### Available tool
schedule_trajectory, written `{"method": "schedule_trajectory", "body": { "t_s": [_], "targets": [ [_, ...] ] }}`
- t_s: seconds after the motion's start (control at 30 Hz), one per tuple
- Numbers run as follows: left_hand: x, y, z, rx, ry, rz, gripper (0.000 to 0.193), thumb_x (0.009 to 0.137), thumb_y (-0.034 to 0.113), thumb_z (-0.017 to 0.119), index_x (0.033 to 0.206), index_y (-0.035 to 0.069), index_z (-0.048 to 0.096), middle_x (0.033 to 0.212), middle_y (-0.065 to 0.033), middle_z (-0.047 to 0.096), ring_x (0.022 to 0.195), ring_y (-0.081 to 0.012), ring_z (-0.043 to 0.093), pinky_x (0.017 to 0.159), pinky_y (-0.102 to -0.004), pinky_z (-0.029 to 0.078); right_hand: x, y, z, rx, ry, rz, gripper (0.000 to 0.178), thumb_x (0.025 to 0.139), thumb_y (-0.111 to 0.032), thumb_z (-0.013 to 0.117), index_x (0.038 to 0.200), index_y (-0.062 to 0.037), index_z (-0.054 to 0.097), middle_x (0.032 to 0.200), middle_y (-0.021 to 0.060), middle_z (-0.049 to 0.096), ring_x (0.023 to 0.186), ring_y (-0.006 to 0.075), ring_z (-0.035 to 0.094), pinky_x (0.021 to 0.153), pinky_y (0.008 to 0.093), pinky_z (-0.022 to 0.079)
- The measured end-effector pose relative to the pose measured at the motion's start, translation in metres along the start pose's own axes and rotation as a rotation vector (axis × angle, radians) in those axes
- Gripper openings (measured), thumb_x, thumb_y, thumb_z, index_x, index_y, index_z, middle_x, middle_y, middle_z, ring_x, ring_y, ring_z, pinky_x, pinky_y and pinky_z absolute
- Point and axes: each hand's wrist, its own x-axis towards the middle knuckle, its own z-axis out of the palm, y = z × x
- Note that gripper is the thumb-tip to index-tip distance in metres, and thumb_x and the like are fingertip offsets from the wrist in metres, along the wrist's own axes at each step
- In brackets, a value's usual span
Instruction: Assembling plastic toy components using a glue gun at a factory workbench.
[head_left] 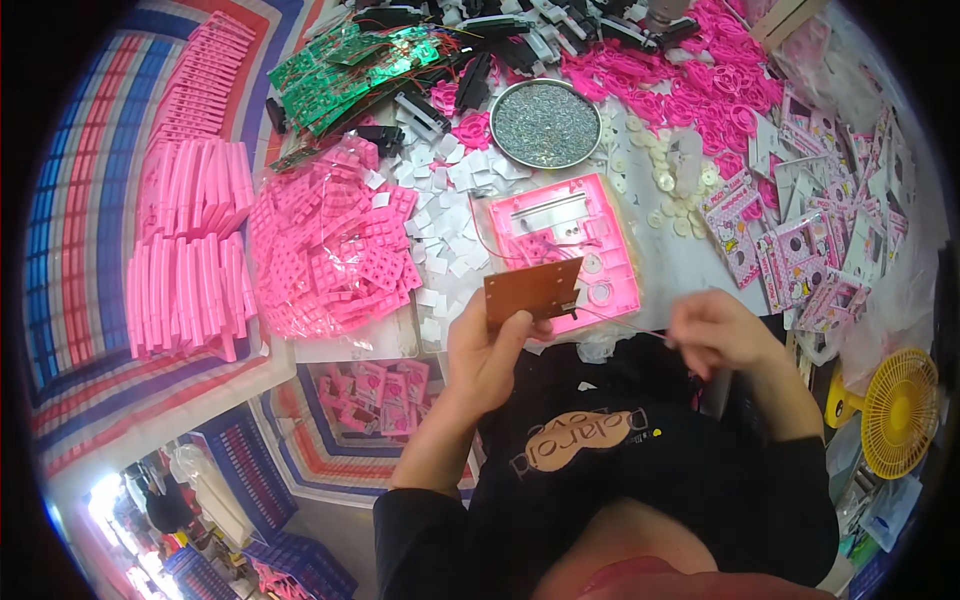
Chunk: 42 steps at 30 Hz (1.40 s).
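Observation:
My left hand (487, 352) grips a brown circuit board (530, 290) by its lower left edge, thumb on the face toward me. The board is tilted above the near part of a pink plastic casing (612, 235), which lies on the table with a silvery strip, round white parts and thin wires in it. A thin wire (625, 325) runs from the board's lower edge toward my right hand (715, 335). The fingers of that hand are curled together and seem to pinch the wire's end; they are slightly blurred.
Nearby lie a round tray of small metal screws (546, 123), white squares (455, 215), a bag of pink button pads (335, 240) and green circuit boards (350, 75). Pink rings (715, 80) and printed cards (815, 240) spread to the right. Stacked pink casings (190, 290) stand left; a yellow fan (898, 412) is at right.

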Motion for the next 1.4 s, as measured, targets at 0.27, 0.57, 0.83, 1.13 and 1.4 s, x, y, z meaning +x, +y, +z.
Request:
{"method": "schedule_trajectory", "body": {
  "t_s": [0.27, 0.57, 0.83, 1.13, 1.4],
  "targets": [
    [0.000, 0.008, 0.012, 0.177, -0.328, -0.062, 0.024, 0.097, -0.001, 0.054, 0.120, -0.002, 0.062, 0.105, -0.0123, 0.067, 0.087, -0.0193, 0.067, 0.078, -0.0320, 0.055, -0.014, -0.049, 0.003, -1.192, 0.300, -0.750, 0.085, 0.089, -0.059, 0.066, 0.151, -0.0044, 0.045, 0.160, 0.0197, 0.035, 0.151, 0.0416, 0.023, 0.120, 0.0548, 0.019],
    [-0.029, -0.005, 0.012, 0.158, -0.262, -0.370, 0.043, 0.098, -0.003, 0.054, 0.141, -0.001, 0.046, 0.123, -0.0165, 0.063, 0.103, -0.0218, 0.065, 0.082, -0.0312, 0.057, 0.063, -0.051, 0.047, -0.790, -0.128, -0.639, 0.041, 0.089, -0.016, 0.076, 0.128, -0.0048, 0.068, 0.106, 0.0149, 0.073, 0.088, 0.0258, 0.070, 0.080, 0.0374, 0.055],
    [-0.042, -0.017, 0.001, -0.116, -0.151, -0.445, 0.068, 0.099, -0.002, 0.053, 0.159, 0.006, 0.022, 0.143, -0.0191, 0.051, 0.132, -0.0260, 0.051, 0.100, -0.0377, 0.051, 0.141, -0.076, 0.015, -0.854, 0.028, -0.724, 0.037, 0.089, -0.012, 0.071, 0.125, -0.0017, 0.065, 0.097, 0.0091, 0.071, 0.079, 0.0153, 0.066, 0.074, 0.0329, 0.053],
    [-0.033, 0.018, -0.025, 0.928, -0.103, -0.145, 0.057, 0.089, 0.009, 0.073, 0.140, 0.001, 0.052, 0.111, -0.0158, 0.069, 0.100, -0.0267, 0.068, 0.084, -0.0339, 0.054, 0.153, -0.098, 0.041, -1.208, 0.064, -0.493, 0.037, 0.084, -0.019, 0.073, 0.117, -0.0033, 0.065, 0.094, 0.0207, 0.070, 0.090, 0.0377, 0.068, 0.079, 0.0456, 0.052],
    [0.016, -0.009, -0.018, 1.302, -0.132, 0.385, 0.042, 0.081, 0.023, 0.079, 0.115, 0.003, 0.065, 0.119, -0.0118, 0.065, 0.118, -0.0284, 0.060, 0.104, -0.0481, 0.040, 0.145, -0.086, 0.054, -1.414, 0.489, -0.787, 0.054, 0.077, -0.016, 0.080, 0.125, -0.0041, 0.057, 0.116, 0.0172, 0.067, 0.107, 0.0354, 0.064, 0.079, 0.0464, 0.052]
  ]
}}
